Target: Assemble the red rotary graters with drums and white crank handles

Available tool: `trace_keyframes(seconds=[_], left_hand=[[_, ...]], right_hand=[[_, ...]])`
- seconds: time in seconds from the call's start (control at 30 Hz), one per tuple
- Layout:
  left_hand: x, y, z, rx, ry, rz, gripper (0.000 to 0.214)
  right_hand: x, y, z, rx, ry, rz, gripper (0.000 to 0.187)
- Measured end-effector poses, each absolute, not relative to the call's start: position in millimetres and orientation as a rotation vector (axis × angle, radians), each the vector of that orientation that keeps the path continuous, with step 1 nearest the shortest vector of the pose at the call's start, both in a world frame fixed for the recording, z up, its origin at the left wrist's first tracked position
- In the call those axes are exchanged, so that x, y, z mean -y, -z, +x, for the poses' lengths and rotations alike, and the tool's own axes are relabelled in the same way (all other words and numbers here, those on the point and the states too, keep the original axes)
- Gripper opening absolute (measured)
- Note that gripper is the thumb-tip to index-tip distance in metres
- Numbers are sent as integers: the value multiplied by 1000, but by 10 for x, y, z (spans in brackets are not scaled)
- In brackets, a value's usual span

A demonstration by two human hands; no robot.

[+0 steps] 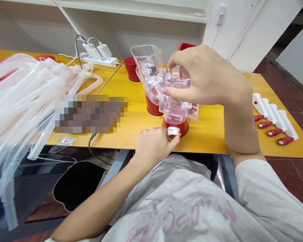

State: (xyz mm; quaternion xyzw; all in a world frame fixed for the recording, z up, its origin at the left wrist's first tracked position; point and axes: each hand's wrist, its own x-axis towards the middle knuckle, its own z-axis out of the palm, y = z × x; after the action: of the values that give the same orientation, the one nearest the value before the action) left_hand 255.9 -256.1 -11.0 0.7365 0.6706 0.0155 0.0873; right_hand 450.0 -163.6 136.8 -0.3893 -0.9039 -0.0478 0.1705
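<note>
Directly in front of me stands a red round base point(182, 127) with a white knob point(173, 131) on its near side. My left hand point(154, 144) is closed around the knob side of this base, its thumb beside the knob. Above the base sits a tilted clear plastic housing point(181, 111) with tube-like openings. My right hand point(199, 75) curls over the top of the housing, thumb and fingers closed on its clear upright part. Behind it a similar clear plastic container point(147, 55) rests on another red base point(154, 106).
To the right lie several white parts with red handles point(275, 132) in a row. A pile of translucent hoses point(22, 87) covers the left side. A white power strip point(101, 60) and a red cup-shaped part point(131, 69) stand farther back. The yellow tabletop point(116, 139) ends near my body.
</note>
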Motion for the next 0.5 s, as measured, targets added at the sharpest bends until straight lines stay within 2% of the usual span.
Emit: trace_keyframes(seconds=[0.13,0.3,0.4,0.5], left_hand=[[2530,206,2638,-2055,-18,2180,61],[2458,337,2474,-1975,-297,2231,67],[2425,323,2317,-1820,-361,2118,74],[2408,283,2214,-1701,-501,2019,67]], right_hand=[[1632,-1360,4492,2567,137,-1125,34],[1676,-1379,4496,2583,165,-1101,40],[1730,-1387,4502,2582,146,-1133,37],[1761,-1400,4523,2577,122,-1126,34]])
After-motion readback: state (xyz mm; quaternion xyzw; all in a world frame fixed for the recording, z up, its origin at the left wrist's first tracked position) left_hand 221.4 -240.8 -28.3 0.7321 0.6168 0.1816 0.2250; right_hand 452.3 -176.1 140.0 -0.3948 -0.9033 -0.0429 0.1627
